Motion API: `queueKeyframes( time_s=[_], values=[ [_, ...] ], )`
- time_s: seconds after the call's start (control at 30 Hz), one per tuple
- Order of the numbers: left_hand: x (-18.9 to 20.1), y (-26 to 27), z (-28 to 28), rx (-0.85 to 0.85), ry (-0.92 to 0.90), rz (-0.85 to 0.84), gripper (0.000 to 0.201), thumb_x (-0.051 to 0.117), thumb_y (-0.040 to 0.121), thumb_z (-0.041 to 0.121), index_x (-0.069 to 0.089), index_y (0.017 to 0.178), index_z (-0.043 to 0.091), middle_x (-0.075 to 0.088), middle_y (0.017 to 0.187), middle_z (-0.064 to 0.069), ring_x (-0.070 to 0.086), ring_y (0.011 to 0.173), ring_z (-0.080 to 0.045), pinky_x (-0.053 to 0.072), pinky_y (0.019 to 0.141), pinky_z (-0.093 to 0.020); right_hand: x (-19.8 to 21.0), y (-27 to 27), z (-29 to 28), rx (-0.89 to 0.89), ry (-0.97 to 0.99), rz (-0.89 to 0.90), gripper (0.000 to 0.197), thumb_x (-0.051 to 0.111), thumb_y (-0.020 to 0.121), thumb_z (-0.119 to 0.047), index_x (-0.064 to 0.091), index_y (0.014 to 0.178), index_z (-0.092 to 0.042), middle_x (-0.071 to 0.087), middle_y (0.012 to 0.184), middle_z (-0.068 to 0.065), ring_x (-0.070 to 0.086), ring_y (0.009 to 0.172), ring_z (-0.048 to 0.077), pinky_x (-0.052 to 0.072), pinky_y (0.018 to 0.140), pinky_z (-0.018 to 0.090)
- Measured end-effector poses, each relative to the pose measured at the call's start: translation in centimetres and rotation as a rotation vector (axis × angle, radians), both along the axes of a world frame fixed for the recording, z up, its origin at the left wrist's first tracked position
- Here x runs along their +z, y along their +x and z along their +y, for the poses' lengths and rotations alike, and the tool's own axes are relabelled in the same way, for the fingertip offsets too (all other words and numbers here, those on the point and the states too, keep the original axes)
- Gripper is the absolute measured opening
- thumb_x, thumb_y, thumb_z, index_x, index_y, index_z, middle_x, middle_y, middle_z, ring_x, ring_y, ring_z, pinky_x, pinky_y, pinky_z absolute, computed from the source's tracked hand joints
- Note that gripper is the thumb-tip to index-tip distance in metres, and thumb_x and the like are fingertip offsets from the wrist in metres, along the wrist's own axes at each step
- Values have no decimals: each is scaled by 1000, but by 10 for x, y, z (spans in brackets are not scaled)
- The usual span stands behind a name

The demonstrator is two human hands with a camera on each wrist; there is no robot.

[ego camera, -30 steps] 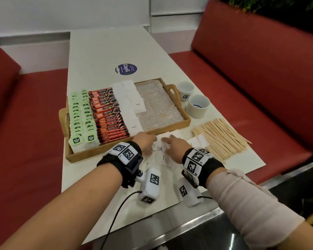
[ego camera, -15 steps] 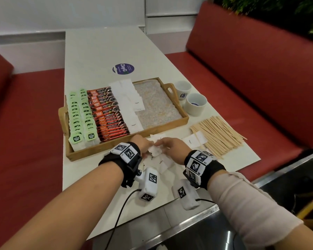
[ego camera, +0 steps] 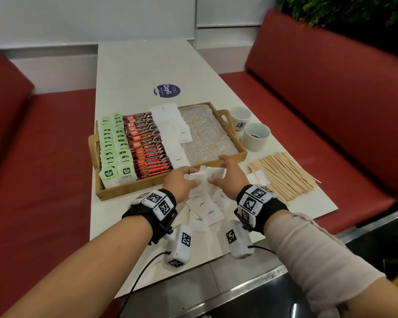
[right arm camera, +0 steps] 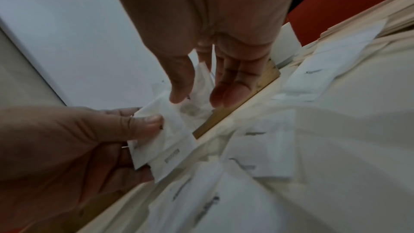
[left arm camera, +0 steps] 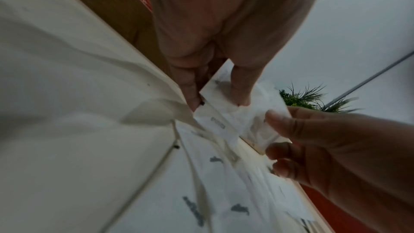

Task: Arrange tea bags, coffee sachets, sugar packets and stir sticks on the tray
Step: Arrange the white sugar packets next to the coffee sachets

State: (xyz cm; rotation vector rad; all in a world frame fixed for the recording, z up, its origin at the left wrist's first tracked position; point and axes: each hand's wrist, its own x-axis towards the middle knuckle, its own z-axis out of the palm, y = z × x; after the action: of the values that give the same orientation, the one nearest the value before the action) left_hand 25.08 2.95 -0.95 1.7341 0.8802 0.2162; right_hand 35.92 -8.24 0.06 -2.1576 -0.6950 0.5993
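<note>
A wooden tray [ego camera: 129, 188] holds green tea bags [ego camera: 115, 145] at its left, then red coffee sachets [ego camera: 147, 143], then a column of white sugar packets [ego camera: 172, 129]. Its right part shows only the patterned liner. Both hands hold a small bunch of sugar packets [ego camera: 205, 176] over the tray's front rim. My left hand [ego camera: 191, 177] pinches the bunch's left end, thumb on top [right arm camera: 147, 121]. My right hand [ego camera: 218, 172] pinches the right end between thumb and fingers [left arm camera: 277, 118]. More loose sugar packets [ego camera: 207, 210] lie on the table under the wrists. Wooden stir sticks [ego camera: 285, 175] lie in a pile to the right.
Two white cups [ego camera: 255, 135] [ego camera: 240, 117] stand just right of the tray's handle. A round purple sticker [ego camera: 167, 91] lies on the table beyond the tray. Red benches [ego camera: 308, 134] flank the narrow table, whose near edge is close behind the wrists.
Both hands were down on the loose sugar pile; now they have gathered a few packets and raised them forward to the tray's front rim.
</note>
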Motion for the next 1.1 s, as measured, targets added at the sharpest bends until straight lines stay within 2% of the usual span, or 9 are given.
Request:
queueKeyframes(
  time_s=[0.1, 0.2, 0.3, 0.47, 0.6, 0.73, 0.87, 0.97, 1.1],
  values=[
    [1, -8, 4, -11, 104, -53, 20, 69, 83, 7, 64, 94, 23, 64, 98, 4, 60, 92, -17, 46, 84, -27, 0, -3, 11, 94, -112, -41, 27, 63, 88, -18, 62, 115, -14, 61, 89, 2, 58, 82, 20, 47, 73, 30],
    [0, -16, 9, -13, 182, -40, 21, 68, 82, 3, 64, 91, 21, 62, 92, 8, 56, 87, -9, 39, 77, -18, 0, -9, 16, 104, -118, -125, 8, 59, 89, -13, 65, 94, -15, 60, 83, 3, 58, 81, 21, 43, 71, 26],
    [-7, -20, 11, -38, 227, -4, 25, 66, 79, -4, 66, 90, 19, 64, 85, 7, 56, 77, -8, 39, 59, -4, -4, -15, 20, 107, -148, -159, 13, 59, 88, -9, 65, 99, -14, 64, 93, 6, 57, 84, 22, 46, 71, 29],
    [-16, -17, 12, -84, 265, 39, 29, 67, 79, 0, 62, 94, 23, 63, 88, 9, 55, 77, -6, 37, 59, 0, -6, -22, 25, 202, -219, -112, 30, 67, 82, -12, 59, 112, -12, 63, 105, 9, 56, 87, 21, 46, 70, 28],
    [-19, -12, 12, -57, 261, 65, 20, 63, 83, 5, 65, 97, 18, 65, 95, 2, 56, 83, -11, 35, 58, -5, -7, -26, 31, 235, -197, -66, 34, 71, 81, -21, 58, 111, -15, 64, 105, 7, 57, 87, 19, 42, 71, 24],
    [-16, -13, 16, -65, 265, 94, 21, 59, 88, 12, 62, 108, 15, 63, 96, 0, 54, 82, -12, 33, 56, -11, -5, -23, 31, 267, -162, -38, 36, 63, 81, -9, 53, 116, -11, 62, 100, 9, 54, 84, 19, 42, 68, 26],
    [-8, -12, 18, -66, 237, 67, 26, 66, 85, 18, 61, 110, 11, 67, 100, -5, 61, 89, -19, 48, 75, -28, 0, -12, 32, 186, -40, -60, 31, 70, 82, -22, 51, 105, -15, 54, 79, -3, 51, 72, 14, 38, 59, 25],
    [6, -12, 20, -34, -28, -50, 27, 71, 83, 16, 60, 107, 10, 67, 102, -11, 66, 90, -25, 56, 81, -40, 11, 1, 36, 175, 64, -30, 24, 70, 83, -21, 50, 98, -19, 53, 75, -5, 52, 69, 13, 42, 62, 26],
    [29, -11, 22, -56, -503, -171, 34, 62, 86, 0, 54, 117, 11, 65, 104, -15, 67, 89, -26, 58, 78, -43, 31, 12, 45, 326, 113, 22, 16, 66, 86, -14, 55, 93, -23, 54, 76, -5, 53, 71, 13, 46, 69, 26]
  ],
)
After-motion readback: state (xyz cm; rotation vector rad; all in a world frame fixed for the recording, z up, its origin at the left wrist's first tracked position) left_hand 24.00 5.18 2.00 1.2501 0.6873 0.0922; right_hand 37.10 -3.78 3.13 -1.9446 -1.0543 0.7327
